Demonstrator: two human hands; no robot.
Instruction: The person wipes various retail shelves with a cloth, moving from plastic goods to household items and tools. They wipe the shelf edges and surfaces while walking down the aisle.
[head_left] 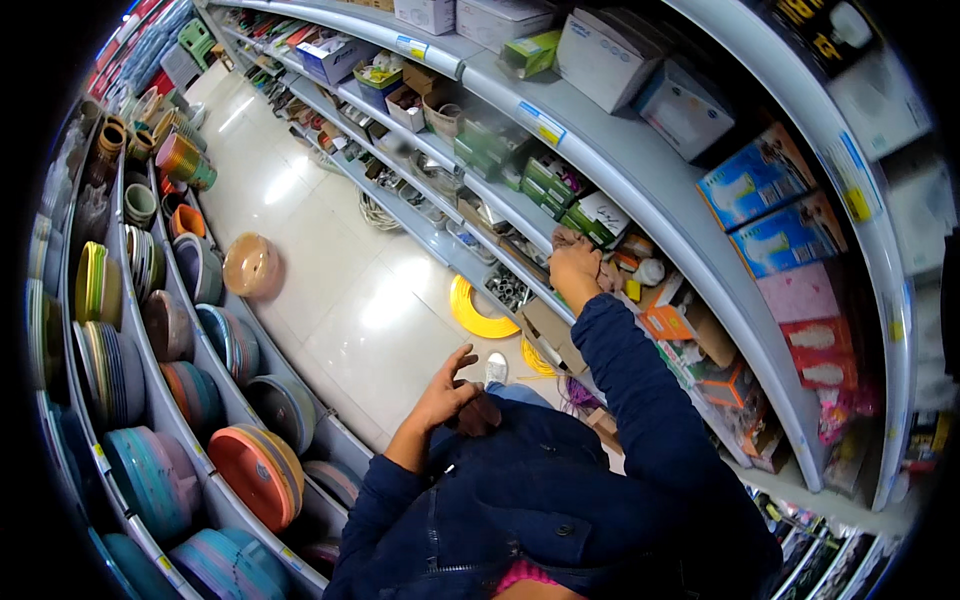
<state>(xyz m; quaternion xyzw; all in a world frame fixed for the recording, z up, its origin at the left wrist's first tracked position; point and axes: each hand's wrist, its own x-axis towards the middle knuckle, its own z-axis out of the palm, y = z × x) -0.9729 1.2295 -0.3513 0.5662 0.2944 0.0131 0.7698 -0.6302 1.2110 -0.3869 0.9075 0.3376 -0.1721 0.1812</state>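
My right hand [577, 268] reaches into a middle shelf on the right side of the aisle. Its fingers are closed around what looks like a crumpled brownish cloth [568, 238]. Just beyond it stand small green-and-white boxes [598, 216], and a white round-ended item [649, 271] lies to its right among small packages. In front of my dark jacket, my left hand [443, 396] hovers with fingers apart, holding nothing. A dark brownish patch [480, 415] beside it is too unclear to name.
Shelves on the left hold stacked plant pots and a red-orange basin [252, 480]. A tan pot [252, 266] juts out over the tiled floor. A yellow hose coil [478, 308] lies below the right shelves. Blue bulb boxes [790, 236] sit on a higher shelf.
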